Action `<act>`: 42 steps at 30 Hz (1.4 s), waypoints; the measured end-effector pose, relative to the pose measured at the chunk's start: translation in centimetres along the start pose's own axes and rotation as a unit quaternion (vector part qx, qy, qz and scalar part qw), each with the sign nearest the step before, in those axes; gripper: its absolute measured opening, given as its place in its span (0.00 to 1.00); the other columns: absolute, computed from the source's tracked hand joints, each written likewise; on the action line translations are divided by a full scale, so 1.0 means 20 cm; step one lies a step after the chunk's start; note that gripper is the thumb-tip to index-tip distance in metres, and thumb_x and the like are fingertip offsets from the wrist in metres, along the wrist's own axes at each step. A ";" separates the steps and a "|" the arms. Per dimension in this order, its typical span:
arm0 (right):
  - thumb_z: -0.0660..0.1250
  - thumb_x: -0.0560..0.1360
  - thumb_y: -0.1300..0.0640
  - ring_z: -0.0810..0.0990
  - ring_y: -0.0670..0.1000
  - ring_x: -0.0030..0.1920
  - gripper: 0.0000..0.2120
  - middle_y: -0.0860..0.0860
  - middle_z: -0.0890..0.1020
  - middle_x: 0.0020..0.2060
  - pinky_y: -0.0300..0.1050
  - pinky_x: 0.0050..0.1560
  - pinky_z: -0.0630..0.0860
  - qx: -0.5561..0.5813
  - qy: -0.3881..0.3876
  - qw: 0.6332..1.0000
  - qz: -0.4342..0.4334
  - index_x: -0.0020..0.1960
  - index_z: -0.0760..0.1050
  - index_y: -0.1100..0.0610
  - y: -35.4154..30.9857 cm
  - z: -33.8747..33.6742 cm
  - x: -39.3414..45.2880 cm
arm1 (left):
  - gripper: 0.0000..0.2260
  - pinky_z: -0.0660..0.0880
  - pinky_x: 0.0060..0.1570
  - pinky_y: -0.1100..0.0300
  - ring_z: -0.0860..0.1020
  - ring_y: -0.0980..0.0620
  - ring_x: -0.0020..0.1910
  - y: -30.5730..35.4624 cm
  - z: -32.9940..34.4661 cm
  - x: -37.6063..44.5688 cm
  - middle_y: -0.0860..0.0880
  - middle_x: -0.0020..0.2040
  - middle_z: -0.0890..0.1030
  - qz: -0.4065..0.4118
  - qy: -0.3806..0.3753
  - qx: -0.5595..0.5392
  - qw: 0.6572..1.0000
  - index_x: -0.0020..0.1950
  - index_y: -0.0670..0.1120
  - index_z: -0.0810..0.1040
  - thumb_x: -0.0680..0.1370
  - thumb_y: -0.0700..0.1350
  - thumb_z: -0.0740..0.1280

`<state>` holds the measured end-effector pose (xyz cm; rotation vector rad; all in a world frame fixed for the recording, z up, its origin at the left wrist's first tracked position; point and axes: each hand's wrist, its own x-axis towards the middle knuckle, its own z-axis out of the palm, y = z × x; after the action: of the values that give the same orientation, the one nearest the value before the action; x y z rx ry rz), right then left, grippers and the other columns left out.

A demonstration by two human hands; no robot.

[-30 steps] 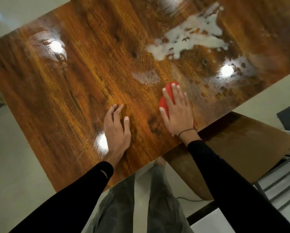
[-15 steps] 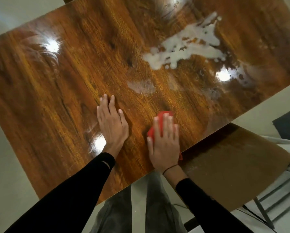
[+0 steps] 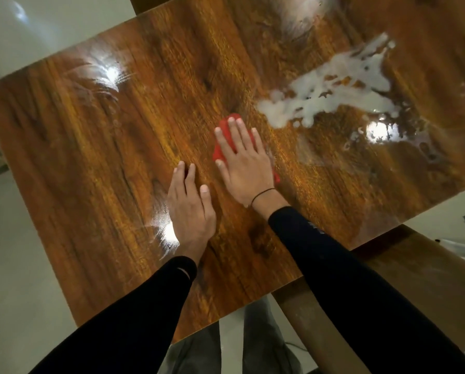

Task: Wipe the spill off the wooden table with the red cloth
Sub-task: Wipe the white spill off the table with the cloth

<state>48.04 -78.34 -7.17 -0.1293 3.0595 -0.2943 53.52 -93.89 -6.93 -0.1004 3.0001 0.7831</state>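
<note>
Seen from above, a person in black sleeves leans over a glossy wooden table. The right hand lies flat with fingers spread wide, pressing a red cloth down against the wood; the cloth is bunched under the palm, with only its far edge and a small corner near the wrist showing. The open palm likely spreads pressure across the cloth so it drags liquid instead of skating over it. The left hand rests palm down on bare wood just beside the right, fingers close together, holding nothing; it seems to brace the body during the reach. The spill, a milky white puddle with ragged edges, sits farther away and to the right of the cloth, near but not touching it. Thin wet smears shine around a light reflection right of the puddle. Most of the spill looks unwiped, so the job appears far from finished. A wooden chair stands at the near right edge.
</note>
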 end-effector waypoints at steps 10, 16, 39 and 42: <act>0.50 0.90 0.42 0.47 0.60 0.91 0.34 0.59 0.48 0.91 0.66 0.89 0.51 0.006 0.024 0.977 0.214 0.92 0.48 0.54 0.20 0.02 -0.45 | 0.48 0.49 0.88 0.44 0.49 0.44 0.90 -0.05 0.07 0.01 0.43 0.91 0.51 0.046 -0.037 0.106 0.993 0.90 0.44 0.50 0.80 0.68 0.64; 0.49 0.91 0.40 0.46 0.59 0.91 0.34 0.59 0.48 0.91 0.66 0.89 0.54 -0.031 -0.062 0.992 -0.109 0.92 0.49 0.53 0.15 -0.02 -0.23 | 0.48 0.49 0.88 0.45 0.48 0.46 0.90 -0.05 0.09 0.02 0.44 0.91 0.50 0.043 -0.033 0.128 0.990 0.91 0.44 0.49 0.80 0.70 0.62; 0.50 0.89 0.42 0.51 0.63 0.90 0.34 0.62 0.54 0.90 0.65 0.89 0.51 0.001 0.039 0.976 0.214 0.91 0.53 0.56 0.41 -0.10 0.07 | 0.47 0.48 0.88 0.45 0.48 0.47 0.90 -0.03 0.07 0.03 0.45 0.91 0.50 0.030 -0.042 0.131 0.990 0.91 0.45 0.50 0.80 0.69 0.62; 0.50 0.89 0.42 0.49 0.61 0.91 0.35 0.60 0.51 0.91 0.64 0.90 0.50 -0.008 0.004 0.993 0.115 0.92 0.51 0.56 0.27 -0.06 -0.04 | 0.47 0.45 0.88 0.49 0.49 0.46 0.90 -0.03 0.08 0.03 0.45 0.91 0.51 0.028 -0.042 0.142 0.989 0.90 0.46 0.51 0.79 0.69 0.62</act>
<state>48.32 -72.78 -6.97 0.2216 3.0444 -0.2554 52.93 -93.65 -8.53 0.0269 3.0061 0.3471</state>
